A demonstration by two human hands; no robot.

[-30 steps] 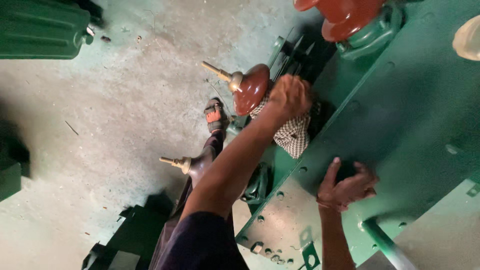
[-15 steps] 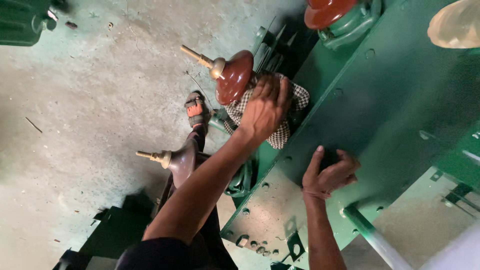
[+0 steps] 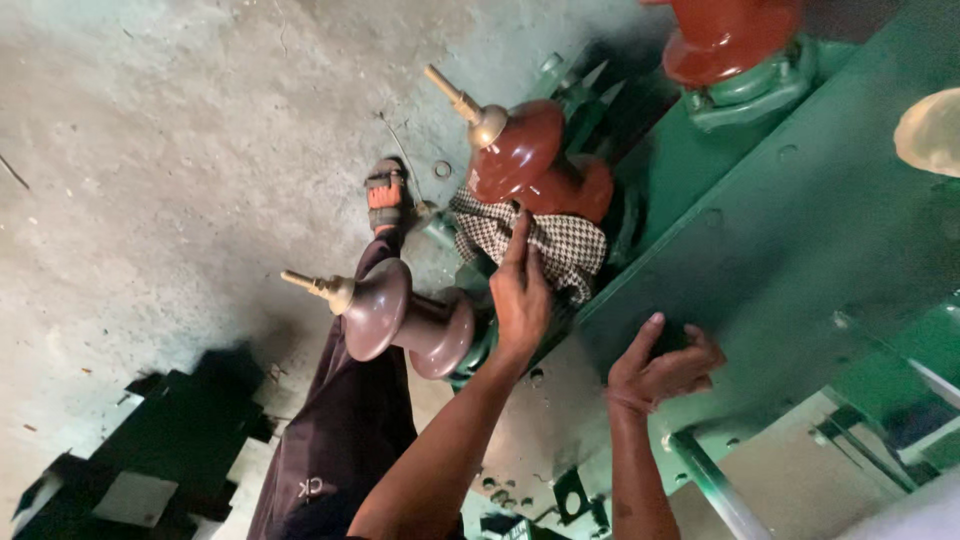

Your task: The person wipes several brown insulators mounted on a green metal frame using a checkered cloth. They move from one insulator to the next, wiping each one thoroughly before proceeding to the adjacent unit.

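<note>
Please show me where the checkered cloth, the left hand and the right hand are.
checkered cloth (image 3: 560,245): head view, on its folded middle.
left hand (image 3: 520,300): head view, on the back of the hand.
right hand (image 3: 660,370): head view, on the knuckles.

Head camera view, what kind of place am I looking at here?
Probably an electrical equipment workshop: a green metal tank lid carries brown ceramic insulators, the floor is bare stained concrete, and the left hand presses a checked cloth by one insulator.

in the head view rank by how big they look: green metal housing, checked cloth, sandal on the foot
1. green metal housing, by far the largest
2. checked cloth under the left hand
3. sandal, smallest, though it lies farther from the camera
</note>
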